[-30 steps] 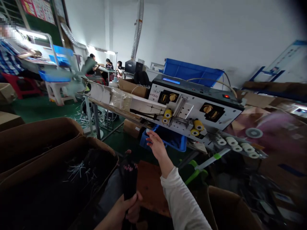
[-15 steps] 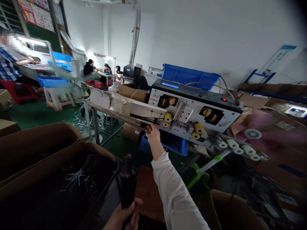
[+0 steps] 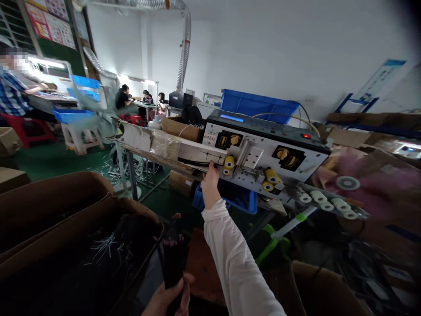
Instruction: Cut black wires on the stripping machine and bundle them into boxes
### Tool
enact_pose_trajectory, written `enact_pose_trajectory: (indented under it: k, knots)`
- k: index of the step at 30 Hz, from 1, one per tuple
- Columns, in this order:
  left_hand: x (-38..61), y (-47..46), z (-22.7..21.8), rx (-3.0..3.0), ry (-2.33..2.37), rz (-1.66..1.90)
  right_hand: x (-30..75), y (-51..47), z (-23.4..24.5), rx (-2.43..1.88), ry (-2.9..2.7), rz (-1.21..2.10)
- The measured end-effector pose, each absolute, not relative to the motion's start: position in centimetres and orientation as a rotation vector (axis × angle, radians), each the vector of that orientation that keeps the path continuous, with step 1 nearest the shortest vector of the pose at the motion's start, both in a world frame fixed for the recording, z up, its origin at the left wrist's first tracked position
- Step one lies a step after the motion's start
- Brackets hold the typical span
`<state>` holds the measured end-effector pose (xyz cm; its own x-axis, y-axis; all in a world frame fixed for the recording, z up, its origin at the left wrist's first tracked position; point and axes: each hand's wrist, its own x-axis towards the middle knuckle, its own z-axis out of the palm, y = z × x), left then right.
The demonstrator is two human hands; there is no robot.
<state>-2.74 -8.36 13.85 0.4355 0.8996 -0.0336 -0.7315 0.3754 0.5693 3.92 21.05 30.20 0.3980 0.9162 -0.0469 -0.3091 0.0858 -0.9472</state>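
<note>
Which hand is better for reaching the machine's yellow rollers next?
Probably the right hand: it's near the yellow rollers, while the left hand, lower down, grips a black cable bundle.

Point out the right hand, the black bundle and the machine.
Right hand (image 3: pixel 210 183): head view, back of the hand.
Black bundle (image 3: pixel 172 264): head view, middle of its length.
Machine (image 3: pixel 268 152): head view, white front panel.

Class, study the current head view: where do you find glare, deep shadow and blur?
Head view, upper left: glare around the white tube lamp; head view, lower left: deep shadow inside the open brown cardboard box; head view, bottom: the bundle of thin black strands in the left hand is underlit; head view, left: the pale-green fan has smeared blades.
</note>
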Motion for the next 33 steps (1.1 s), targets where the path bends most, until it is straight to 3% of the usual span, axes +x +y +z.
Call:
enact_pose_trajectory:
  k: [7, 13, 18, 23, 30, 33]
  knots:
    - [-3.8, -8.5, 14.9, 0.507, 0.515, 1.183, 5.7, 13.2, 27.5, -0.723, -1.253, 0.807]
    - [-5.5, -7.1, 16.3, 0.552, 0.621, 1.308, 12.2, 5.6, 26.6, -0.696, -1.894, 1.550]
    - [-3.8, -5.5, 18.4, 0.463, 0.731, 1.241, 13.9, 3.7, 27.0, -0.782, -1.947, 1.744]
    - [-0.8, -5.8, 19.2, 0.381, 0.668, 1.095, 13.7, 2.8, 25.6, -0.904, -1.934, 1.702]
    - [-0.1, -6.9, 19.0, 0.398, 0.679, 1.012, 14.1, 2.6, 24.3, -0.865, -2.025, 1.226]
    - [-0.1, -7.1, 19.1, 0.464, 0.665, 1.046, 14.2, 2.5, 24.0, -0.882, -1.965, 1.296]
